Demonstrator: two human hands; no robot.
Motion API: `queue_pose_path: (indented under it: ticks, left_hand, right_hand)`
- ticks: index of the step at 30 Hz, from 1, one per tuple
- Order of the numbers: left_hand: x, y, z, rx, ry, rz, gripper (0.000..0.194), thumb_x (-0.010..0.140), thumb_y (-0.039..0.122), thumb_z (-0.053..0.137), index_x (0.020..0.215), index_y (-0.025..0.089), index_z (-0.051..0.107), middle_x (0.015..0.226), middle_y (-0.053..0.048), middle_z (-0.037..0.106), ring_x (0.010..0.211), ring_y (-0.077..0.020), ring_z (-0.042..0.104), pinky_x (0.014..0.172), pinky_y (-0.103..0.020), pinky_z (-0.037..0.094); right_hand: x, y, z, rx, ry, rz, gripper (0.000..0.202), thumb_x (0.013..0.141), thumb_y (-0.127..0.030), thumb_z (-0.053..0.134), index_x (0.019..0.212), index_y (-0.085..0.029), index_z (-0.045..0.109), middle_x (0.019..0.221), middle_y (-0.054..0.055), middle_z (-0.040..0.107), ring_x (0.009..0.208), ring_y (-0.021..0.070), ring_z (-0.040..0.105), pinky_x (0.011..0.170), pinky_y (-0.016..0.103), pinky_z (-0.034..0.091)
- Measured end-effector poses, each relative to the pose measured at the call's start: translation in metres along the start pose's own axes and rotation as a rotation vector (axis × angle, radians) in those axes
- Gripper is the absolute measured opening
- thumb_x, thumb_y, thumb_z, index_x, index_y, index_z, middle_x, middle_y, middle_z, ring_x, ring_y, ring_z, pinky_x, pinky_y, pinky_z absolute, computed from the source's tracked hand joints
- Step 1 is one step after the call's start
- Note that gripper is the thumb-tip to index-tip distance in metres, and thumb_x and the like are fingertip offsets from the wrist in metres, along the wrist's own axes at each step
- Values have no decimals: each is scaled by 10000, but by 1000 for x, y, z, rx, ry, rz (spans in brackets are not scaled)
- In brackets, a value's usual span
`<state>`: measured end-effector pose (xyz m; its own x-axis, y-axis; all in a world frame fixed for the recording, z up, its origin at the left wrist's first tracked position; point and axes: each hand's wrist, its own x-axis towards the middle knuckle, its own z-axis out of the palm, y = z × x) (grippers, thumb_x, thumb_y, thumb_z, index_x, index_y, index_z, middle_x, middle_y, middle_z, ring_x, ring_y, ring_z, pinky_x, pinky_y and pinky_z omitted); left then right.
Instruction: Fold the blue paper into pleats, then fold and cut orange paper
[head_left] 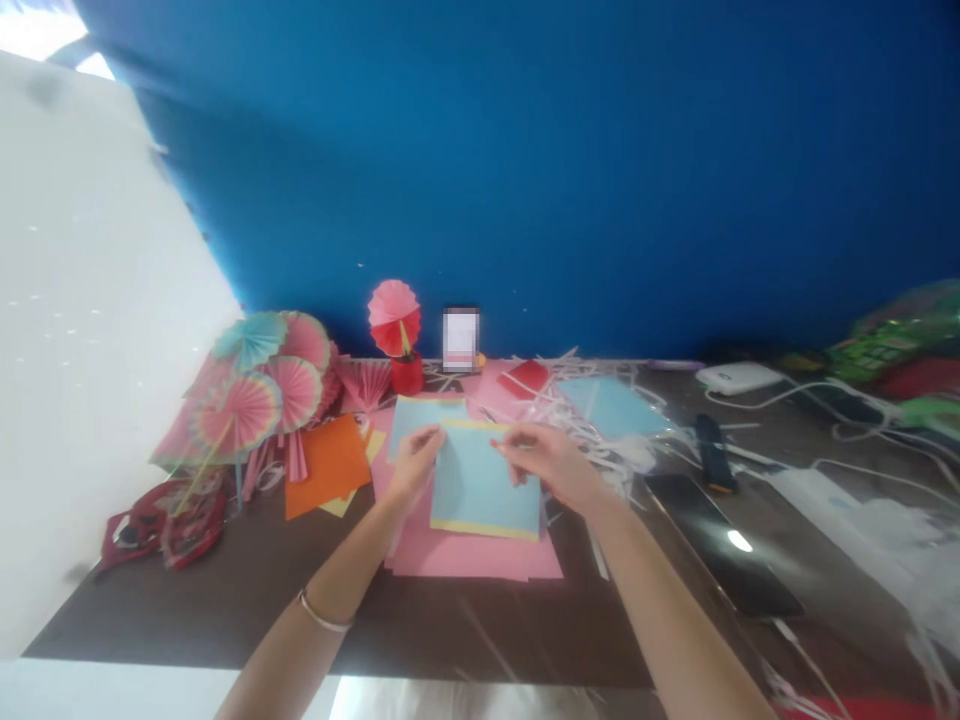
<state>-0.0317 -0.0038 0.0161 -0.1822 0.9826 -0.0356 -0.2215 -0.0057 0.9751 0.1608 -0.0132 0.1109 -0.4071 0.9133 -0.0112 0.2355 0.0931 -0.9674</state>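
Note:
A light blue sheet of paper with yellow strips along its top and bottom edges is held up in front of me. My left hand pinches its upper left corner. At the upper right, my right hand has thumb and fingers closed on the same sheet. Behind it, partly covered, lies a second light blue sheet with a yellow top edge. Pink sheets are spread on the table beneath both.
Folded paper fans and an orange sheet lie on the left. A red pot with a paper flower stands at the back. Paper scraps, a phone and white cables crowd the right side of the dark table.

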Motion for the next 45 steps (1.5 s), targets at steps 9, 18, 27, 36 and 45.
queue_pose_path:
  ticks: [9,18,27,36,45]
  left_hand:
    - [-17,0,4,53,-3,6,273,747,366,589,921,165,652,852,-42,661,738,-149,582,649,-240,448]
    - [-22,2,7,92,-118,81,255,809,343,520,957,178,646,1018,-68,663,941,-199,598,816,-298,453]
    - [-20,-5,5,91,-125,136,231,829,319,499,967,191,634,1031,-55,657,966,-185,592,854,-303,441]
    - [-19,-7,3,86,-138,143,238,834,331,500,978,187,622,1044,-60,653,991,-193,581,869,-312,432]
    - [-20,-5,3,96,-150,141,253,837,350,495,993,199,625,1051,-58,650,986,-200,582,858,-316,439]
  right_hand:
    - [40,14,23,-418,6,-43,267,692,-431,605,668,-166,625,700,28,648,633,153,582,579,255,425]
    - [46,18,29,-397,33,-41,278,702,-426,592,652,-156,633,660,37,643,648,170,587,600,271,445]
    - [48,24,33,-378,44,-100,240,704,-388,601,650,-156,634,661,39,646,647,165,588,621,281,463]
    - [49,24,34,-400,53,-111,215,707,-363,604,671,-153,637,674,41,654,660,167,595,631,283,464]
    - [51,26,33,-421,55,-127,229,702,-385,606,666,-162,639,666,35,650,645,164,588,618,282,457]
